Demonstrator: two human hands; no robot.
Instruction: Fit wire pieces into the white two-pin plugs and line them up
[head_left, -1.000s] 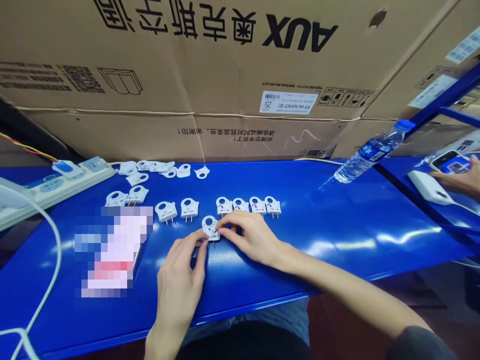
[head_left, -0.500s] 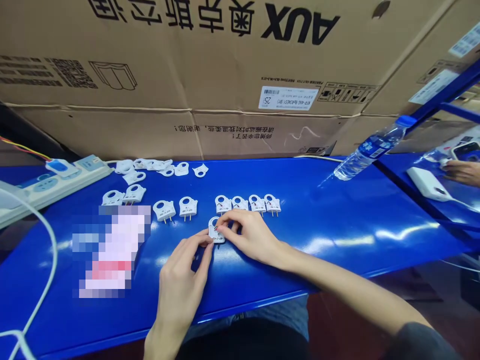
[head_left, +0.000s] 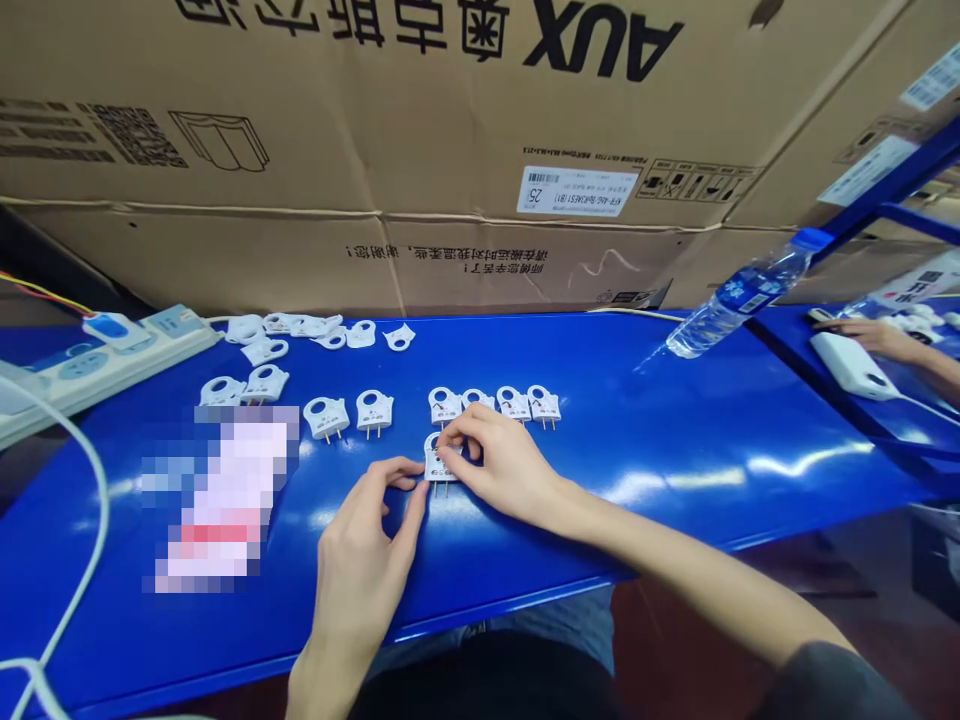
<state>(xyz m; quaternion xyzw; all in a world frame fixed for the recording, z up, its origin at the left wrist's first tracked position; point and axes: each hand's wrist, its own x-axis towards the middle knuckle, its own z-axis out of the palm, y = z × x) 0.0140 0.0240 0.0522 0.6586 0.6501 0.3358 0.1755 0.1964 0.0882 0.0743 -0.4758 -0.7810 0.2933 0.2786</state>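
A white two-pin plug (head_left: pixel 433 465) with a ring-shaped top lies on the blue table, its pins pointing towards me. My left hand (head_left: pixel 367 530) grips the plug's left edge between thumb and fingertips. Over the plug's upper right part, my right hand (head_left: pixel 499 455) is closed in a pinch; whatever sits between its fingertips is too small to make out. Just beyond stand several similar plugs (head_left: pixel 514 403) in a row, with thin dark and red marks on their faces. Further left lie two more plugs, a near one (head_left: pixel 373 410) and its neighbour (head_left: pixel 326 416).
White plug parts (head_left: pixel 300 326) are piled at the back left beside a power strip (head_left: pixel 112 355). A blurred pink-white item (head_left: pixel 240 490) lies left. A water bottle (head_left: pixel 739 300) leans at right. Cardboard (head_left: pixel 450 130) walls the back. Another person's hand (head_left: pixel 877 338) is far right.
The plug has shifted slightly right and turned so both pins show. My right hand stays pinched over it. The other person's hand at far right has moved left, and the phone there is gone from view.
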